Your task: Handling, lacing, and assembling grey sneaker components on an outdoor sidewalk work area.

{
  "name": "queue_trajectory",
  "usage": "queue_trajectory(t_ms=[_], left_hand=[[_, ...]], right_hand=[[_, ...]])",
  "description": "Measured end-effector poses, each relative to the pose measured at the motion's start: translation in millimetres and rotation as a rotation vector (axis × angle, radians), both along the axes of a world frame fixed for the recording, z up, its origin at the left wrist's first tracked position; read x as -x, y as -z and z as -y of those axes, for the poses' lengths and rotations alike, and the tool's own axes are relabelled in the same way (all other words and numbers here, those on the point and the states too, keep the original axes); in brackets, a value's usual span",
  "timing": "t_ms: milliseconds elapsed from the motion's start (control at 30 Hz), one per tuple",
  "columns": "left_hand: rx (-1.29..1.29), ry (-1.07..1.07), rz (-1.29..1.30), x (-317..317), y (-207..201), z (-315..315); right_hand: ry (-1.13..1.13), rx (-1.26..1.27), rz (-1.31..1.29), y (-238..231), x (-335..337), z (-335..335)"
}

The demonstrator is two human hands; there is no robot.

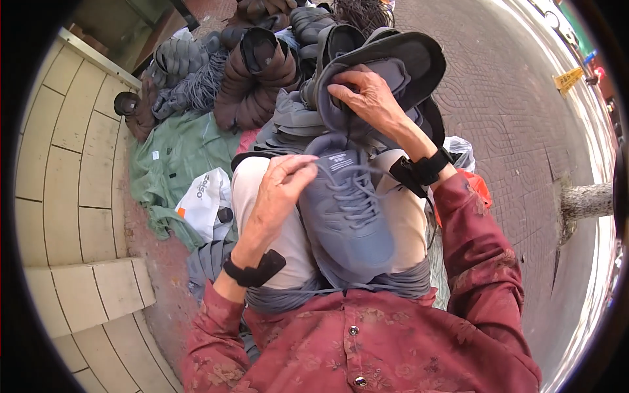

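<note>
A grey laced shoe upper (350,229) lies between my knees, its toe toward my body. My left hand (278,193) is beside its collar, thumb and fingers pinched on a grey shoelace (367,169) that runs across the tongue. Farther out, my right hand (370,98) has its fingers curled over the collar of another grey shoe upper (393,69) in a stack; some fingertips are hidden inside. Grey laces (282,298) lie bundled across my lap.
Brown shoe uppers (252,85) and grey uppers (177,56) are piled ahead, beside loose grey laces (203,82). A green cloth (173,147) and white bag (203,203) lie at left near a tiled wall (72,144). A tree trunk (586,200) stands at right.
</note>
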State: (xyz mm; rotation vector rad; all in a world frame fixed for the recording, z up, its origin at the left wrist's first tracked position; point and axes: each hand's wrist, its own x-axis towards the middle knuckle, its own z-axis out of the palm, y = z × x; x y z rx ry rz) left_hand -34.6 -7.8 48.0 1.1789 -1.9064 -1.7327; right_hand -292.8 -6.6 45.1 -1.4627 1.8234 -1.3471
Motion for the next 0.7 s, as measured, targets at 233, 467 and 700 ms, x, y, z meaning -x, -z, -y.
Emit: queue_trajectory(t_ms=[233,467,700], left_hand=[[0.480,0.042,-0.021,46.2,-30.8,-29.0],[0.584,-0.044,-0.176,66.6,-2.5,2.2],[1.298,0.309,0.045,73.2,-15.8,48.6]], right_hand=[[-0.085,0.036,-0.067,4.6,10.4,-5.4],[-0.157,-0.042,-0.149,-48.2,-0.7,-69.5],[-0.011,-0.154,-0.546,-47.2,-89.0,-155.2]])
